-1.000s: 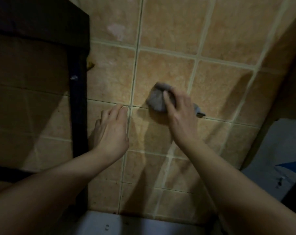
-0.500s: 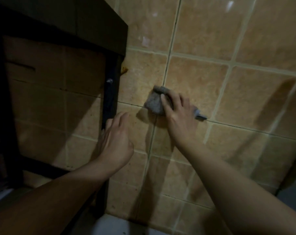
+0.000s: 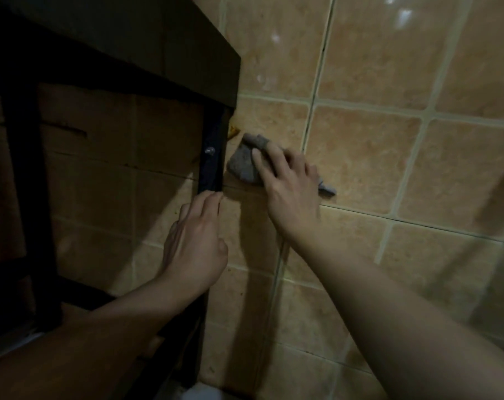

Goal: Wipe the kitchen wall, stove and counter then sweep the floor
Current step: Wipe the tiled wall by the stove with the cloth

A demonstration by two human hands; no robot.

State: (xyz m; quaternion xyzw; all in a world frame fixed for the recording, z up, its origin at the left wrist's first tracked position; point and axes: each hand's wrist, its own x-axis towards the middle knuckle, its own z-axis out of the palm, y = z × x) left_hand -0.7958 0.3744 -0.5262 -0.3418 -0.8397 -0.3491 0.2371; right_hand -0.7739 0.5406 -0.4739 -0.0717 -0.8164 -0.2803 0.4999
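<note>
Head view, dim light. Tiled wall fills the frame: tan square tiles, pale grout lines, a few bright glints near 12 o'clock.

Right hand: fingers spread and nearly straight, pressing a grey cloth flat against the wall. Cloth sits a little above frame centre, toward 12 o'clock from the left hand. It bunches out past the fingertips on the 9 o'clock side, and a small corner sticks out beyond the hand at 3 o'clock. Whether the thumb hooks any fabric cannot be told; the grip reads as a flat press, not a pinch.

Left hand: holds nothing. Fingers extended and close together, tips touching the dark shelf frame where its upright post meets the wall. Palm lies near the tile, at 7 o'clock from the cloth.

Shelf frame: black, top board running from 9 o'clock toward 12 o'clock; upright post carries a small metal screw. Cloth edge lies just beside this post, apparently not touching it. A small yellowish mark sits on the wall at the post's upper end, at 11 o'clock from the cloth.

Both forearms enter from the lower edge, at 7 and 5 o'clock.
</note>
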